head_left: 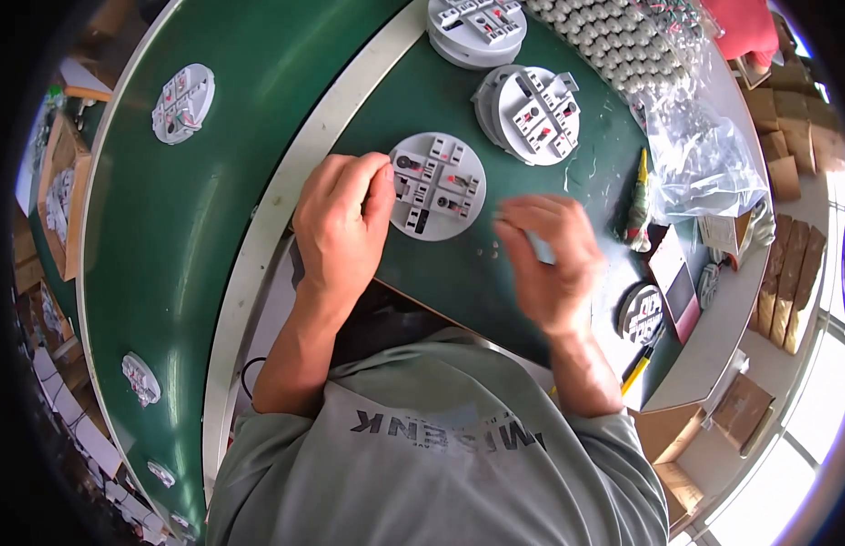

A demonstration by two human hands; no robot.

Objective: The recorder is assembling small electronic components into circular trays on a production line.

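A round grey plastic disc (pixel 438 187) lies face up on the green table, with raised slots, dark parts and small red parts on it. At its left edge my left hand (pixel 342 223) is closed, thumb and forefinger pressed together; whatever they hold is hidden. My right hand (pixel 554 259), to the right of the disc, is blurred by motion. Its thumb and fingertips come together in a pinch, and what is between them is too small to make out. Several tiny pieces (pixel 487 249) rest on the table between the disc and my right hand.
Stacked discs (pixel 539 116) and another stack (pixel 477 32) stand beyond. A green conveyor belt (pixel 259 73) with spaced discs (pixel 183 104) curves along the left. On the right are a clear plastic bag (pixel 704 173), silvery round parts (pixel 604 41), a yellow-tipped tool (pixel 639 200) and a yellow-handled tool (pixel 637 371).
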